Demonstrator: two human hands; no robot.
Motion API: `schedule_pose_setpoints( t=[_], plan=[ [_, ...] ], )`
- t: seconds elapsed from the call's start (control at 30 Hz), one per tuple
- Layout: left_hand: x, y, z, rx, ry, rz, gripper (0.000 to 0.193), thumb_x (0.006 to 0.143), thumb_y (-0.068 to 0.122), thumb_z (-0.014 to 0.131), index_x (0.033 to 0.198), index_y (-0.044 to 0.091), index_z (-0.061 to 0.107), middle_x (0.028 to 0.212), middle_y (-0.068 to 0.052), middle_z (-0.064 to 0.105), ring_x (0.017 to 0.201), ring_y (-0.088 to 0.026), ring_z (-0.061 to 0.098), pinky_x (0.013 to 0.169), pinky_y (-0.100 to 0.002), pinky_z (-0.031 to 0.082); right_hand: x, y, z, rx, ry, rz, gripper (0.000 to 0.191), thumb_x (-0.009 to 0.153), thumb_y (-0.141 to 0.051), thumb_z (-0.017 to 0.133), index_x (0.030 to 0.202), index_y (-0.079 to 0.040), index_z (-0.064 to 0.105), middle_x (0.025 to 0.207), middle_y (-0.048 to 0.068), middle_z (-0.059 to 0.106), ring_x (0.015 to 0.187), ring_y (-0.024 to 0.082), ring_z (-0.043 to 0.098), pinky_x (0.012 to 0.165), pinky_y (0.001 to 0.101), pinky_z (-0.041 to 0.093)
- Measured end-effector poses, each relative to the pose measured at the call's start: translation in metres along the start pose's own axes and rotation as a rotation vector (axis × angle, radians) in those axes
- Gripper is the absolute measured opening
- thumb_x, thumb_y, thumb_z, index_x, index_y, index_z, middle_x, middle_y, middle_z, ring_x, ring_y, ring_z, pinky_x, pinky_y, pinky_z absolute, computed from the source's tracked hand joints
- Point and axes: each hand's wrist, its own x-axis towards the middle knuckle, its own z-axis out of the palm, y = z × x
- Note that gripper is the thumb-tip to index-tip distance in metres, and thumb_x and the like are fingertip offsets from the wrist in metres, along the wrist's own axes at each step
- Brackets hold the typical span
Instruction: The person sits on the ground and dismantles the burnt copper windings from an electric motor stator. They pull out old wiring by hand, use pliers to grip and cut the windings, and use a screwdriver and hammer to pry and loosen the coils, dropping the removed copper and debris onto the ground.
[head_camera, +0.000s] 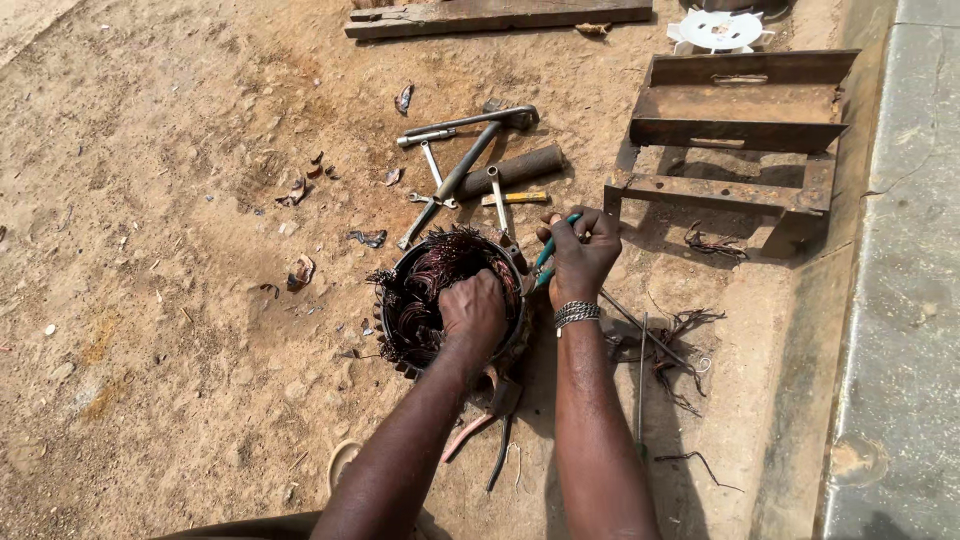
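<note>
On bare sandy ground (170, 330) sits a round motor stator (447, 300) packed with dark copper windings. The left hand (473, 312) is sunk into its open top, its grip closed in a fist on the wire bundle. Just beside the stator's right rim, the right hand (582, 256), a metal bracelet (576, 314) at its wrist, has its grip wrapped tight round green-handled pliers (546, 258). Behind the stator lie spanners and a steel pipe (512, 170), close together. A rusty metal frame (740, 140) stands to the right, near loose wire scraps (680, 345). Red-handled pliers (480, 415) lie between the forearms.
</note>
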Motion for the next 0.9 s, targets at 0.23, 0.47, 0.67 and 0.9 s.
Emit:
schedule_pose_setpoints(
  t=[0.23, 0.47, 0.67, 0.9],
  plan=[
    [0.006, -0.013, -0.006, -0.262, -0.076, -0.223, 0.009, 0.078, 0.013, 0.073, 0.087, 0.011, 0.074, 0.068, -0.001, 0.063, 0.057, -0.013, 0.052, 0.055, -0.034, 0.047, -0.002, 0.030, -0.009, -0.082, -0.243, -0.038, 0.019, 0.088, 0.011, 0.063, 0.088, -0.006, 0.053, 0.103, 0.007, 0.065, 0.096, 0.017, 0.068, 0.080, 0.0285, 0.061],
    [-0.049, -0.042, -0.027, -0.425, -0.085, 0.087, 0.009, 0.089, 0.021, 0.072, 0.093, 0.013, 0.075, 0.079, -0.005, 0.074, 0.062, -0.018, 0.064, 0.058, -0.038, 0.054, 0.005, 0.012, -0.016, -0.222, -0.315, 0.240, 0.036, 0.075, 0.013, 0.047, 0.096, -0.001, 0.073, 0.117, 0.006, 0.067, 0.100, 0.019, 0.074, 0.065, 0.0320, 0.067],
    [-0.097, -0.070, -0.060, -0.355, -0.293, 0.396, 0.015, 0.089, 0.024, 0.072, 0.101, 0.017, 0.077, 0.096, -0.005, 0.079, 0.082, -0.019, 0.075, 0.078, -0.039, 0.064, -0.001, 0.004, -0.005, -0.048, -0.445, -0.025, 0.042, 0.087, 0.021, 0.062, 0.124, 0.001, 0.068, 0.141, 0.014, 0.056, 0.126, 0.028, 0.063, 0.101, 0.0393, 0.062],
    [-0.035, -0.057, -0.053, -0.493, -0.080, -0.036, 0.028, 0.088, 0.040, 0.073, 0.107, 0.021, 0.078, 0.097, -0.004, 0.078, 0.076, -0.020, 0.074, 0.070, -0.041, 0.061, -0.015, 0.023, -0.014, 0.137, -0.630, 0.021, 0.050, 0.091, 0.015, 0.053, 0.137, -0.002, 0.060, 0.158, 0.013, 0.043, 0.149, 0.032, 0.047, 0.117, 0.0467, 0.050]
  ],
)
